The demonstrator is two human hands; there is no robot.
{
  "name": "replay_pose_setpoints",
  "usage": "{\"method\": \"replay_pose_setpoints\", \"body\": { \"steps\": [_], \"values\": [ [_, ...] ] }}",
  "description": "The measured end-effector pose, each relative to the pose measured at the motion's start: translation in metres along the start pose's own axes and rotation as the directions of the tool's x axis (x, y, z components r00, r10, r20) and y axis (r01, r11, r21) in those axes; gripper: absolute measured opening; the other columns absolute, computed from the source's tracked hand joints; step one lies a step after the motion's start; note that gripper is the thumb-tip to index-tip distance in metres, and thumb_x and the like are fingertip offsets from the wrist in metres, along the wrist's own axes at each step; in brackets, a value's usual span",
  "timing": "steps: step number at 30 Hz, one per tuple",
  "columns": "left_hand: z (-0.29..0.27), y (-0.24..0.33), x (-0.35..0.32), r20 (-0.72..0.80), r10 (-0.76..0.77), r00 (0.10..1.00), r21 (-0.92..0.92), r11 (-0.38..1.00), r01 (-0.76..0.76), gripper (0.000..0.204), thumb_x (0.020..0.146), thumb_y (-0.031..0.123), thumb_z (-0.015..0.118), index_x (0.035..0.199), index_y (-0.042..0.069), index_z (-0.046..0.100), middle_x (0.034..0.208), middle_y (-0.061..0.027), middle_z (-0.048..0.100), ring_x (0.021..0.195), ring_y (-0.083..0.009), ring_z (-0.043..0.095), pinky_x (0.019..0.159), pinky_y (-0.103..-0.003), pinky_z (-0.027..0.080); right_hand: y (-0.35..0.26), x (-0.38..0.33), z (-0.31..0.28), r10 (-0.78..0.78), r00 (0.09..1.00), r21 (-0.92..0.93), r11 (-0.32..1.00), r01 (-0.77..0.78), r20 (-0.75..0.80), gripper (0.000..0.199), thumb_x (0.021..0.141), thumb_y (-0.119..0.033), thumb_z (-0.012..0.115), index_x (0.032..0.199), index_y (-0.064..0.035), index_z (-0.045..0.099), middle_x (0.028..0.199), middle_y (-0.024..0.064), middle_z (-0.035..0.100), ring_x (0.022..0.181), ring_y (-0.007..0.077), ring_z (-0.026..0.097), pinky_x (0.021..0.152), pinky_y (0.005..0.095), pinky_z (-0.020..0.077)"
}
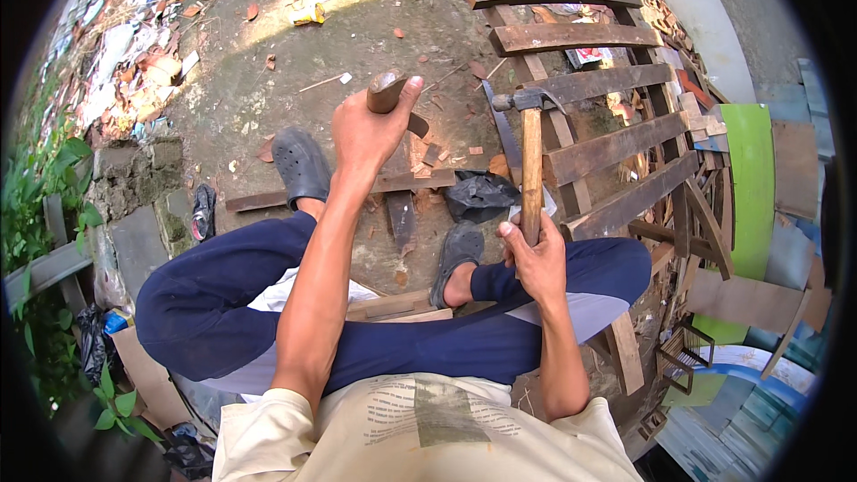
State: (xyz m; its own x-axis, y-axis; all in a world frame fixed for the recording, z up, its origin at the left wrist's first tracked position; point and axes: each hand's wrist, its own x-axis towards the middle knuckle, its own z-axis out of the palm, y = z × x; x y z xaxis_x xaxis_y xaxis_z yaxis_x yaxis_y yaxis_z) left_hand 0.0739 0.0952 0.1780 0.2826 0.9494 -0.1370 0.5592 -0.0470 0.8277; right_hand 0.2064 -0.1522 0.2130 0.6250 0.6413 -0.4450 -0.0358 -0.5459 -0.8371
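My left hand [364,136] is closed around a wooden-handled tool [386,93], its rounded brown butt poking up beside my thumb. A dark, flat blade-like piece [418,125] shows below that fist; the tool's exact kind is hidden by my fingers. In my right hand [538,259] is a claw hammer [531,156], gripped low on its wooden handle, head up and away from me. Between my feet, a dark plank [348,191] lies across another board [401,219]. Small reddish wood chips [432,157] are scattered beyond them.
A slatted wooden frame [616,159] leans at the right, near the hammer head. A long grey strip [503,136] lies beside it. A black plastic bag [482,196] rests by my right shoe [457,259]. Stone blocks [134,177] and plants [62,178] border the left; boards [750,205] crowd the right.
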Motion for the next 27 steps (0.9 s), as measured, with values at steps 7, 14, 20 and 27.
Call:
{"method": "replay_pose_setpoints", "body": {
  "steps": [7,14,20,27],
  "values": [
    [0.010,0.064,-0.040,0.323,0.135,0.937,0.084,0.982,-0.170,0.053,0.091,0.057,0.065,0.083,0.006,0.077,0.063,-0.0196,0.067,0.069,-0.0409,0.070,0.064,-0.046,0.054,-0.032,0.030,0.022,-0.371,0.922,-0.049,0.925,0.378,0.108,0.041,0.085,-0.005,0.081,0.116,0.0008,0.054,0.113,0.0105,0.067,0.101,0.0146,0.063,0.089,0.0305,0.0536],
    [0.035,0.070,-0.059,0.431,0.034,0.902,-0.080,0.997,0.001,0.043,0.096,0.045,0.061,0.099,0.003,0.073,0.077,-0.0142,0.073,0.075,-0.0258,0.073,0.070,-0.039,0.054,-0.025,0.042,0.038,-0.437,0.899,0.049,0.898,0.438,-0.033,0.047,0.081,-0.014,0.081,0.117,0.0026,0.056,0.102,0.0176,0.073,0.094,0.0274,0.073,0.081,0.0384,0.0551],
    [0.030,0.073,-0.049,0.648,-0.016,0.761,-0.209,0.958,0.198,0.056,0.095,0.044,0.068,0.120,-0.006,0.065,0.114,-0.0143,0.069,0.101,-0.0227,0.067,0.087,-0.038,0.053,-0.033,0.042,0.032,-0.446,0.887,0.026,0.892,0.452,-0.118,0.040,0.083,-0.014,0.079,0.113,0.0017,0.057,0.092,0.0165,0.072,0.087,0.0278,0.073,0.075,0.0384,0.0557],
    [0.011,0.063,-0.031,0.899,0.155,0.410,-0.331,0.853,0.403,0.075,0.092,0.028,0.074,0.150,-0.006,0.038,0.143,-0.0189,0.055,0.126,-0.0234,0.059,0.109,-0.039,0.049,-0.027,0.035,0.020,-0.510,0.837,0.059,0.846,0.530,-0.200,0.039,0.087,-0.012,0.077,0.118,0.0009,0.057,0.100,0.0149,0.070,0.089,0.0248,0.071,0.078,0.0372,0.0551]
  ]
}}
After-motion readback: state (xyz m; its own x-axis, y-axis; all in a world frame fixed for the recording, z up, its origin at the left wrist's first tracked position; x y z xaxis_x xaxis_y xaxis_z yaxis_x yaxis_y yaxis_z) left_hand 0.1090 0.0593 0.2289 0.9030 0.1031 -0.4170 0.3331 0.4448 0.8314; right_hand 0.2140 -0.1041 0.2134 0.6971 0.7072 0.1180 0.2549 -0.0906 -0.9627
